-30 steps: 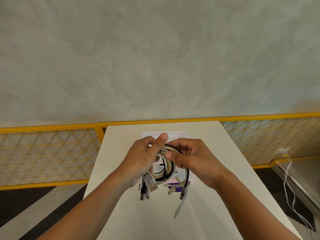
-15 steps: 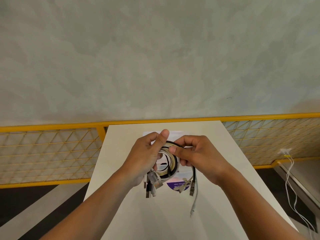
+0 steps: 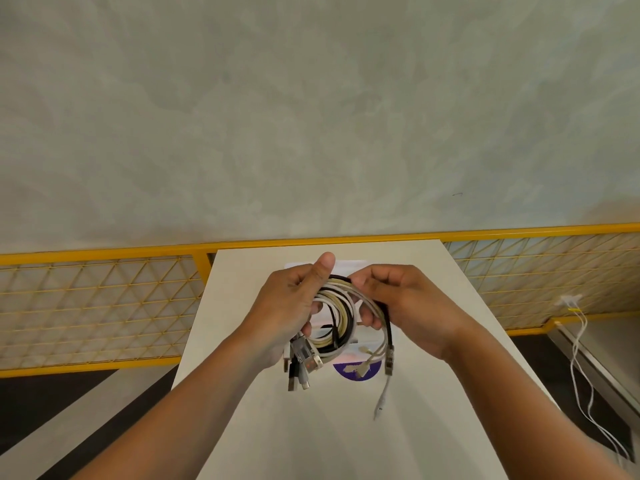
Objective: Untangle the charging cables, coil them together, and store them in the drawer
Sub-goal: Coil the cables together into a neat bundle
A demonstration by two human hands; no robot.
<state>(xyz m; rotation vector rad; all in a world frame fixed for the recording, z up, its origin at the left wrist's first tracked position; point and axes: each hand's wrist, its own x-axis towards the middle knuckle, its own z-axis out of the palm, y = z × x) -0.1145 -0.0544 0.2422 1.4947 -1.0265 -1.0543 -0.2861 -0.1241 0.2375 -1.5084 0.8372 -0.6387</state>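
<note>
Just above the bench (image 3: 304,434), both hands hold one coil of charging cables (image 3: 341,318).
Head view: the left hand (image 3: 284,313) has its fingers clenched round the coil's left side, thumb up; the right hand (image 3: 412,306) pinches the top right strands. Plug ends (image 3: 301,365) dangle toward the near side. Bare bench spreads nearer; its left and right edges drop off beside a yellow mesh railing (image 3: 104,306).

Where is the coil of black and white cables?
Head view centre: cable coil gripped between left hand and right hand, above the white table.
</note>
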